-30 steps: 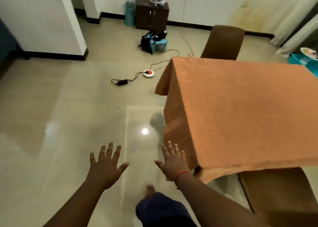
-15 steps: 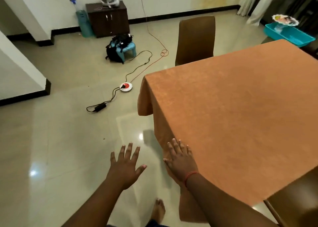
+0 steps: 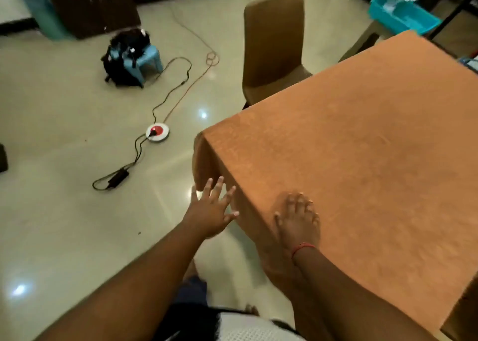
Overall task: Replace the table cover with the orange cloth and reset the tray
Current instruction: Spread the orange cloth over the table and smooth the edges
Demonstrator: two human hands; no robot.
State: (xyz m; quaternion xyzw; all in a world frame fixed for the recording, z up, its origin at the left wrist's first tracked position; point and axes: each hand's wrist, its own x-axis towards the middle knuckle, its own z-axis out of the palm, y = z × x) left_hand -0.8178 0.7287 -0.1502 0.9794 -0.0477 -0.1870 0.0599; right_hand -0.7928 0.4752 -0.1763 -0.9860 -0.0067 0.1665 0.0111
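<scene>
Orange cloth (image 3: 362, 165): spread flat over the tabletop, draping down the side nearest the person and at the corner just ahead of the left hand.
Right hand (image 3: 297, 219): fingers straight and slightly spread, palm down, lying flat on the orange cloth just inside the tabletop's near edge; it holds nothing. A red thread band (image 3: 302, 247) circles the wrist behind it.
Left hand (image 3: 210, 209): fingers straight and fanned apart, holding nothing, beside the hanging side of the cloth to the left of the right hand; fingertips reach close to the draped fabric, and whether they touch it cannot be told because of blur.
Tray (image 3: 403, 17): a turquoise one, far ahead and to the right of the right hand, beyond the far corner of the tabletop, on a separate low surface; something pale and patterned sits at its far end, too blurred to identify.
Chair (image 3: 274, 46): brown, straight ahead of both hands, pushed up to the far side of the tabletop.
Floor (image 3: 64, 211): glossy pale tiles to the left of the left hand.
Socket disc (image 3: 157, 132): white with a red centre, ahead and left of the left hand, cables running from it.
Blue stool (image 3: 144, 61): farther ahead to the left, with a black bag (image 3: 124, 56) against it.
Dark cabinet (image 3: 90, 4): beyond the stool, at the wall.
</scene>
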